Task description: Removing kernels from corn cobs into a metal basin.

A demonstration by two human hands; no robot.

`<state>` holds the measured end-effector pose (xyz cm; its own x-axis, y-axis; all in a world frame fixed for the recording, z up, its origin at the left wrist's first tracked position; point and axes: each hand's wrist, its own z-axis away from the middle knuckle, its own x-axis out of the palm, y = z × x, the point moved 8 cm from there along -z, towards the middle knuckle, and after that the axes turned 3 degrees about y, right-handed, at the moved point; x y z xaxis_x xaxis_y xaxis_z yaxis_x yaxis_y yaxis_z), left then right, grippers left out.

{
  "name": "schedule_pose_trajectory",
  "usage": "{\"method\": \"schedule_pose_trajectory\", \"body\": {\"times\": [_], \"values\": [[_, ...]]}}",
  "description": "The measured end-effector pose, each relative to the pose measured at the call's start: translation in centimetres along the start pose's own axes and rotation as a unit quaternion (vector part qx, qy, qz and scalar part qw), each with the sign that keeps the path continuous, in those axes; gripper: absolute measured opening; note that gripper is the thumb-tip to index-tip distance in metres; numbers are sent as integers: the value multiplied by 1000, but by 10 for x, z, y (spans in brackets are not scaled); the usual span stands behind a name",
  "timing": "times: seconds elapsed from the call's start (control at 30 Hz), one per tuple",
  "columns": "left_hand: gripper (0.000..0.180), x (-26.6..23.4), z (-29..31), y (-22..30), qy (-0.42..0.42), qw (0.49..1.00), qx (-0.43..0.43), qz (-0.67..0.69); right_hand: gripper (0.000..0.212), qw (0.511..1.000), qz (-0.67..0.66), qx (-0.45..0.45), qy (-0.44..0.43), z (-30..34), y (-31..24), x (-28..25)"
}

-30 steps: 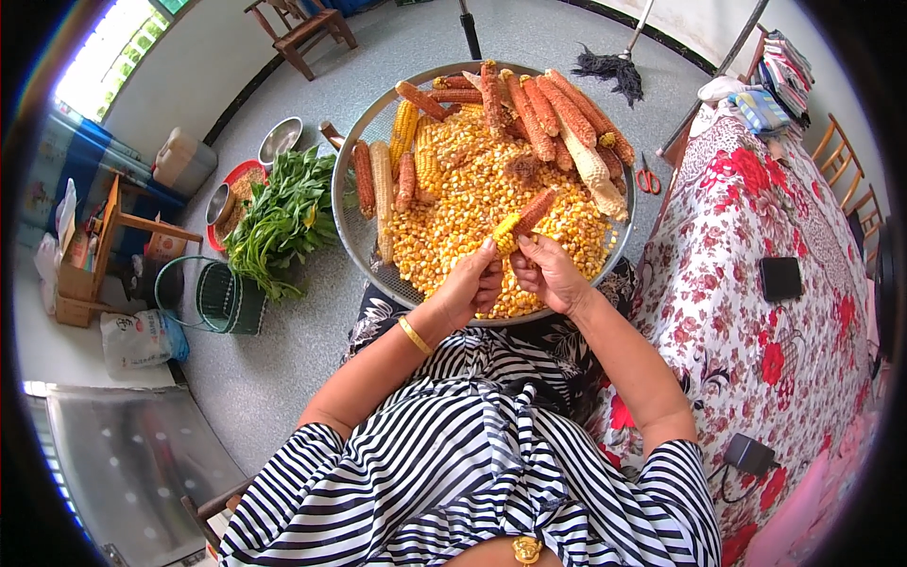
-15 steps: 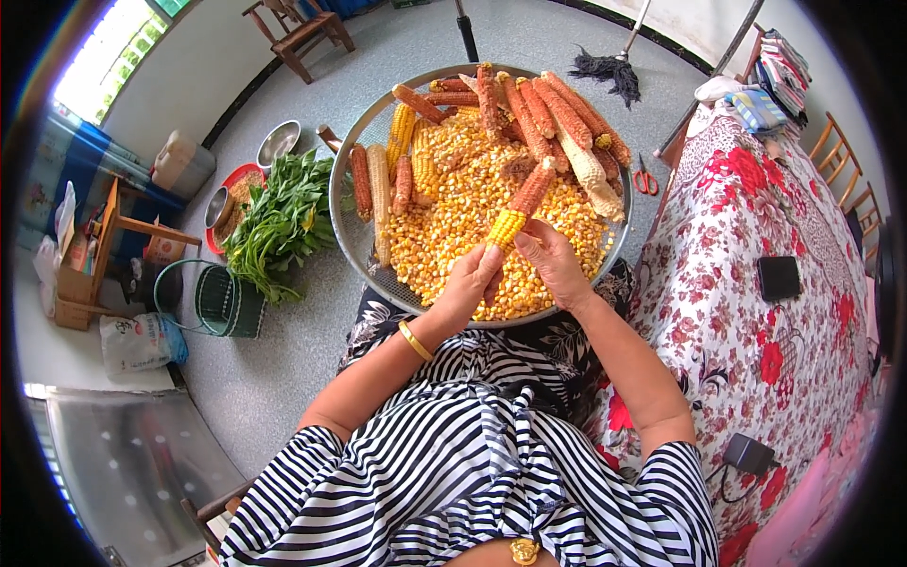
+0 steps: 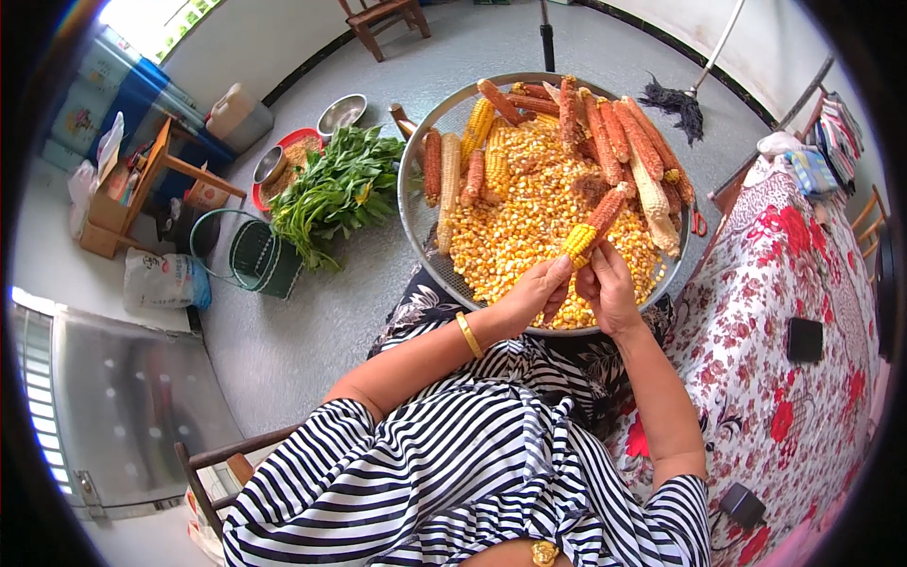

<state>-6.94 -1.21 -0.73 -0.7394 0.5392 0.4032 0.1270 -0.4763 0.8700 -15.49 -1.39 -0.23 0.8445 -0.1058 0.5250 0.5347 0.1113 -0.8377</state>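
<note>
A partly stripped corn cob (image 3: 599,223) is in both my hands, tilted away to the right. Its far part is bare and reddish, while yellow kernels remain near my fingers. My left hand (image 3: 540,291) wraps round its near end. My right hand (image 3: 610,289) is closed against its side, thumb and fingers at the kernels. Beneath them, a round metal sieve (image 3: 408,219) rests over my lap, full of loose yellow kernels (image 3: 510,241). Bare red cobs (image 3: 614,132) lie heaped along its far right side. Toward its far left are yellow corn cobs (image 3: 478,127) and a pale stripped cob (image 3: 448,194).
Leafy greens (image 3: 340,189), a red basin (image 3: 314,134), a steel bowl (image 3: 342,113) and a green basket (image 3: 266,257) are on the floor at left. Scissors (image 3: 698,222) and a mop (image 3: 675,106) lie beyond the sieve's right. A flower-patterned cloth (image 3: 746,312) covers the surface at right.
The whole view has shifted, so the sieve and hands appear farther right. Both hands keep hold of the same cob; my right fingers are curled closer round it.
</note>
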Motion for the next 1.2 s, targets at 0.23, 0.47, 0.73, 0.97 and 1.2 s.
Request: {"method": "schedule_pose_trajectory", "body": {"times": [0.23, 0.47, 0.73, 0.97, 1.2], "values": [[35, -9, -4, 2, 62, 955, 129, -259, 39, 997, 41, 54, 32, -2, 13, -21], [37, -16, 3, -14, 40, 995, -60, -68, 33, 998, 62, 31, 5, -4, 7, -5], [36, -12, 0, -14, 47, 994, -41, -85, 37, 995, 52, 83, 9, -1, 15, -9], [35, -12, 2, -14, 46, 996, -65, -48, 30, 996, 23, 79, -24, -1, 20, -7], [34, -15, 0, -9, 71, 992, -34, -100, 26, 992, -43, 115, -32, 1, 20, 0]]}}
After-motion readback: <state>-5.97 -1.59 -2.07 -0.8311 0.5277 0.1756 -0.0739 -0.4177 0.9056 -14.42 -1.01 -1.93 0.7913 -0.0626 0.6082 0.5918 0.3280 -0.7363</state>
